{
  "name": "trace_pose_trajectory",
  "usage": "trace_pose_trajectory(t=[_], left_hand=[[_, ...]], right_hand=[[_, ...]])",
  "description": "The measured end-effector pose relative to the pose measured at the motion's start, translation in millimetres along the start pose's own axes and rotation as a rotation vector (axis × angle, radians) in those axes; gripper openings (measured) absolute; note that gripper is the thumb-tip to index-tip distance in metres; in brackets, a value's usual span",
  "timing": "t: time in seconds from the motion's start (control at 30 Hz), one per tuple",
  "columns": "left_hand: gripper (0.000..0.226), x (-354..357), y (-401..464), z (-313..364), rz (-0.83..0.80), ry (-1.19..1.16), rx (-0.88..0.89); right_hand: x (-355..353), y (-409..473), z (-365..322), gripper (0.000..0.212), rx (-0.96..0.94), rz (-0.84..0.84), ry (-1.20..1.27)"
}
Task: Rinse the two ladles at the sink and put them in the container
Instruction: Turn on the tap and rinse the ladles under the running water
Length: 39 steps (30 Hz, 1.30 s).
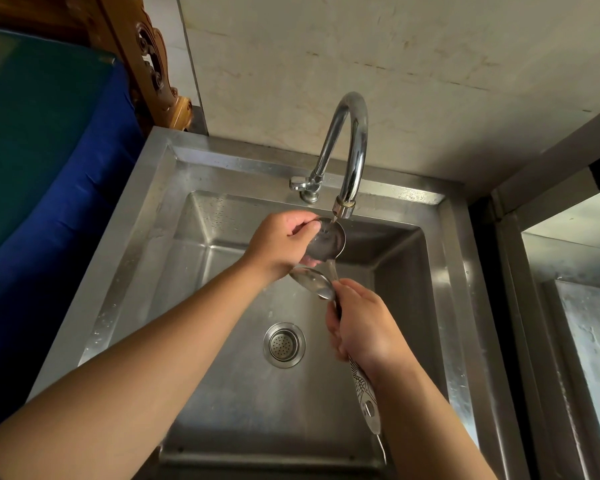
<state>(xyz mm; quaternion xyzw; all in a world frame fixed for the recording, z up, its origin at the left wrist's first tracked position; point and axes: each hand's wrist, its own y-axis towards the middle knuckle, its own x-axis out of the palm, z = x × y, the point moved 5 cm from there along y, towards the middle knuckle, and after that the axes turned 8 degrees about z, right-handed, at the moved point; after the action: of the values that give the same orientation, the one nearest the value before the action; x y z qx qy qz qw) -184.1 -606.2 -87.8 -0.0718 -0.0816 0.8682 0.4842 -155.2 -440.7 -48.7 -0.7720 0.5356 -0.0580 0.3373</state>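
Two steel ladles are held over the steel sink [222,393]. The upper ladle's bowl [328,240] sits right under the faucet spout [343,207], where a thin stream of water runs onto it. My left hand [281,244] grips the rim of that bowl with thumb and fingers. The lower ladle's bowl [314,282] lies just beneath, facing up. My right hand [364,327] is closed around both handles; an engraved handle end [366,396] sticks out below my wrist. The container is not in view.
A curved chrome faucet [347,133] with a side lever [298,183] stands at the sink's back rim. The drain strainer [284,344] is mid-basin. Blue and green fabric [49,168] lies left. A second steel surface [582,323] is at the right.
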Motion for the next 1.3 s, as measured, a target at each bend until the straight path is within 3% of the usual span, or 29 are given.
trace_pose_trajectory(t=[0.2, 0.43, 0.67, 0.9, 1.03, 1.17, 1.3], left_hand=[[0.052, -1, -12, 2, -0.196, -0.224, -0.151], [0.057, 2, -16, -2, -0.199, -0.342, -0.23], [0.049, 8, -12, -6, -0.056, -0.235, -0.194], [0.015, 8, 0, 11, 0.116, 0.154, 0.088], [0.009, 7, 4, 13, 0.119, 0.107, 0.079], [0.026, 4, 5, 9, 0.044, -0.023, 0.002], [0.051, 6, -3, 6, -0.154, -0.201, -0.11]], right_hand=[[2, 3, 4, 0.024, 0.025, -0.015, 0.041], [7, 2, 9, 0.027, 0.037, -0.027, 0.132], [10, 2, 13, 0.025, 0.048, -0.007, 0.12], [11, 2, 14, 0.03, 0.088, 0.004, 0.15], [9, 6, 10, 0.027, 0.089, -0.025, 0.241], [6, 11, 9, 0.029, 0.077, -0.052, 0.297], [7, 12, 11, 0.032, 0.073, -0.08, 0.332]])
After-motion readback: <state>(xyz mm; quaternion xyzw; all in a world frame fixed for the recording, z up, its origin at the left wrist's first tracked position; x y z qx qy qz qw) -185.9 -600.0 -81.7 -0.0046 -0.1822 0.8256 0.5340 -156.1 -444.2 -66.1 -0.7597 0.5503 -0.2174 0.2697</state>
